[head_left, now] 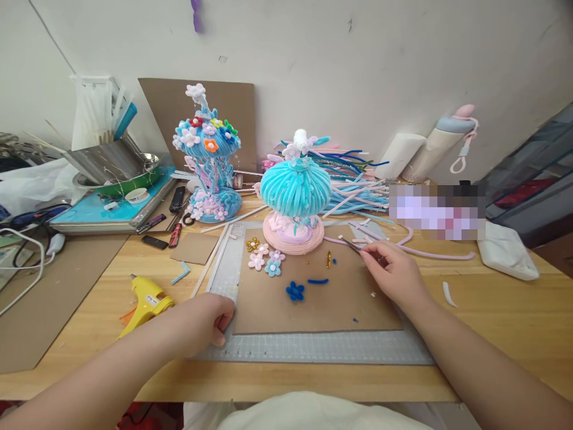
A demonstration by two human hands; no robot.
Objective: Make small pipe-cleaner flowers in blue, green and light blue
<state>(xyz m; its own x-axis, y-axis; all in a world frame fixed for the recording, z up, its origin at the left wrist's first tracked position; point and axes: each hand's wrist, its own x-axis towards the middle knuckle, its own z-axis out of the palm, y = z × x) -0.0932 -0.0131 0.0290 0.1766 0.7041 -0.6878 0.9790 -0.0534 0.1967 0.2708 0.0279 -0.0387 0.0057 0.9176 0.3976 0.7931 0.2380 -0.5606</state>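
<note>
My right hand [391, 269] pinches dark tweezers [353, 244] at the right of a brown cardboard sheet [268, 313]. A tiny white piece [341, 237] is at their tip. My left hand [210, 319] rests with curled fingers at the sheet's left edge, on the grey cutting mat [322, 349]; nothing shows in it. A dark blue pipe-cleaner flower [295, 291] lies on the cardboard, near a short blue pipe-cleaner piece [317, 281]. Several small flowers [265, 257] with white centres lie left of a turquoise-topped pipe-cleaner jellyfish [295, 188] on a pink base.
A yellow glue gun [150, 298] lies beside my left forearm. Behind stand a flower-covered blue jellyfish [208, 149] and loose pipe cleaners [358, 200]. A white tray [508, 251] and a tumbler [447, 143] are at right. At back left is a metal pot [105, 161].
</note>
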